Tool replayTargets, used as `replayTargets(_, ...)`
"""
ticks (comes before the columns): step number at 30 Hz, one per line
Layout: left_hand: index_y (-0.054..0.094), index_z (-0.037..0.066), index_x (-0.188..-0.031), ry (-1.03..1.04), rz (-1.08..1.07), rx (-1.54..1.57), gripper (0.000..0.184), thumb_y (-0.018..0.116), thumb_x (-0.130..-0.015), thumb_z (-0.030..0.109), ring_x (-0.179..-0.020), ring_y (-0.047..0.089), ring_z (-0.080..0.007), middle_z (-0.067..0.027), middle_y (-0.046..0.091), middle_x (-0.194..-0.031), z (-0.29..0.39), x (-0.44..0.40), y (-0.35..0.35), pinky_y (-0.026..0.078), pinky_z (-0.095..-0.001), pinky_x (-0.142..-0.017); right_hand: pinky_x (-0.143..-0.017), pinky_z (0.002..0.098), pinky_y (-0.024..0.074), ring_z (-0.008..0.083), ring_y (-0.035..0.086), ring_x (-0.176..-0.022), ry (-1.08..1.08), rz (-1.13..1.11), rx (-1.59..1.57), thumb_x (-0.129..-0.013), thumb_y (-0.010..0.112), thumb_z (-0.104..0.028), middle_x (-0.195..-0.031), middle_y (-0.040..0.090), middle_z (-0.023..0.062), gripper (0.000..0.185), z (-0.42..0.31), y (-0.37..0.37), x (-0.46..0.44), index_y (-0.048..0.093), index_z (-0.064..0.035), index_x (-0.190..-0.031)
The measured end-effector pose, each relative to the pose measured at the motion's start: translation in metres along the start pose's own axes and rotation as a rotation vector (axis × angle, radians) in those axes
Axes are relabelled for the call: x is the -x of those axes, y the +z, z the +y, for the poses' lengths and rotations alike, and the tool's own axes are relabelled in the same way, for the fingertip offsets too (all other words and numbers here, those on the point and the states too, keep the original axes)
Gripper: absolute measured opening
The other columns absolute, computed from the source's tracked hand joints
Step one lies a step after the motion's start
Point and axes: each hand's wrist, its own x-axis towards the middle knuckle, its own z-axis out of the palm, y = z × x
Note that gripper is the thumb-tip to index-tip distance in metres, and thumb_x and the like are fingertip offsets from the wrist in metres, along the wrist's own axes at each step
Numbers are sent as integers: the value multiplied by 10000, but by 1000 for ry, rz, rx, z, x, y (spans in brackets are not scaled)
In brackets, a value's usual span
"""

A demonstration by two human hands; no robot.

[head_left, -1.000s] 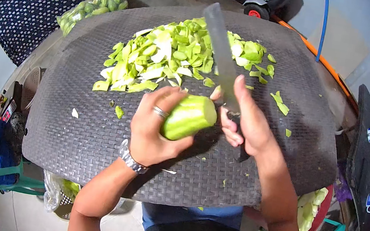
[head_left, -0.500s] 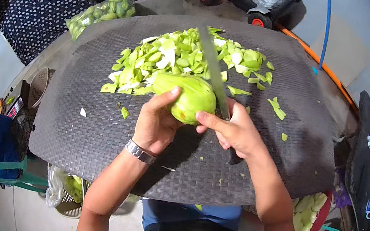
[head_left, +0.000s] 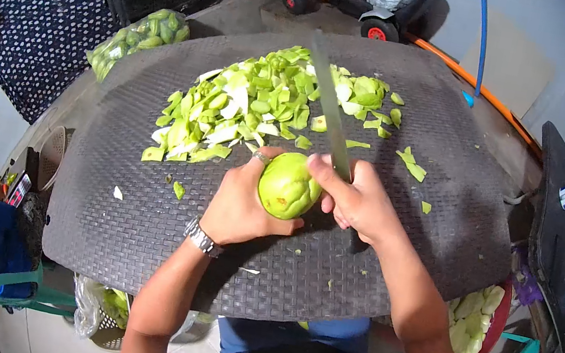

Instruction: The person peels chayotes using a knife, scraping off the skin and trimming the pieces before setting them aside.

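While clasping a green vegetable (head_left: 287, 191) in the left hand (head_left: 238, 203) above the middle of the desk (head_left: 129, 233), grips a knife (head_left: 331, 113) in the right hand (head_left: 357, 201), pointing its blade away from the body. Has a heap of green peelings (head_left: 234, 107) just beyond, with loose scraps (head_left: 413, 165) to the right. Has, farther out, a bag of vegetables (head_left: 142, 38) at far left and a red basin (head_left: 502, 314) at near right.

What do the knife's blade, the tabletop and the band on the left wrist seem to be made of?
Knife blade: probably steel, with a smooth grey, dull sheen.
Tabletop: likely plastic, dark and textured in a basket-weave pattern; whether moulded or truly woven, I can't tell.
Wrist band: looks like polished metal, silvery with bright glints; metal-look plastic can't be ruled out.
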Motion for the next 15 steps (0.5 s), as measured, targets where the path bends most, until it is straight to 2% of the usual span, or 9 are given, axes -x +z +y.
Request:
replayTargets(3, 553, 10, -1373, 46, 44, 193, 960, 1013, -599, 340, -1101, 744, -309, -184, 749, -1180, -27, 2, 6, 580, -422, -966, -486, 394, 532, 255, 688, -510, -571, 203, 577, -918, 699, -693, -607, 643, 109, 869, 6, 10, 7, 566, 8, -1415)
replayTargets(6, 531, -13, -1375, -7, 124, 160, 909, 980, -691, 382, -1085, 756, -278, -195, 750, -1199, -34, 2, 7, 593, -416, -948, -580, 510, 588, 412, 736, -620, -651, 190, 1092, -883, 628, -791, -640, 676, 194, 1114, 3, 22, 21, 358, 36, -1580)
replayTargets(10, 493, -33, -1393, -39, 191, 220, 934, 961, -715, 406, -1019, 778, -283, -203, 768, -1134, -39, 4, 16, 616, -408, -893, -565, 515, 593, 400, 734, -602, -690, 142, 1025, -872, 624, -809, -645, 683, 207, 1155, 13, 20, 12, 341, 57, -1582)
replayTargets(13, 497, 4, -1418, -103, 151, 51, 784, 901, -813, 297, -1116, 726, -227, -162, 727, -1259, -21, 9, 6, 590, -398, -969, -560, 511, 593, 396, 734, -600, -701, 129, 998, -867, 629, -812, -627, 672, 201, 1174, 15, 21, 11, 327, 65, -1586)
replayTargets(15, 492, 10, -1416, -101, 175, 133, 811, 917, -794, 309, -1104, 732, -235, -162, 728, -1255, -26, 9, 11, 592, -401, -968, -568, 517, 593, 408, 731, -603, -714, 149, 996, -869, 630, -810, -618, 665, 201, 1152, 17, 22, 9, 346, 52, -1578)
